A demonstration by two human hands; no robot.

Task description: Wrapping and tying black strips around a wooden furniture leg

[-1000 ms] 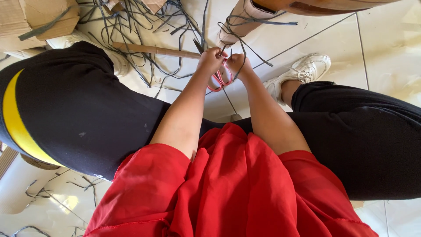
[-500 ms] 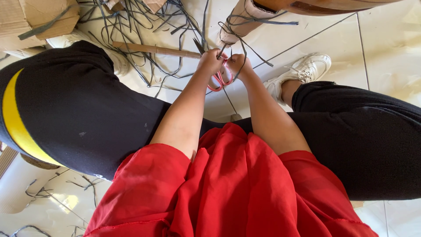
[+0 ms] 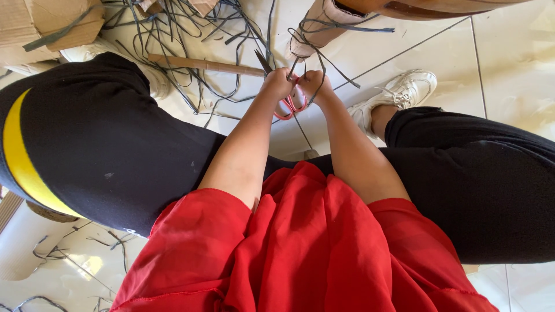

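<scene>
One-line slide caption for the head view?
Left hand and right hand meet over red-handled scissors among dark grey strips above the white-tiled floor.

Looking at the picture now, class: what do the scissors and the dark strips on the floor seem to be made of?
Scissors: grey metal blades by their dull sheen; red handle loops, probably plastic. Dark strips: thin, flat, curling grey bands, possibly plastic strapping; the look leaves it open.

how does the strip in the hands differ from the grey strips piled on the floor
The strip in the hands is lifted off the floor and pulled fairly straight, running up from the left hand and right hand by the red-handled scissors. The piled strips lie loose, curled and tangled across the tiles. The held strip is single; the piled ones are many, overlapping. Both are thin, flat and dark grey.
</scene>
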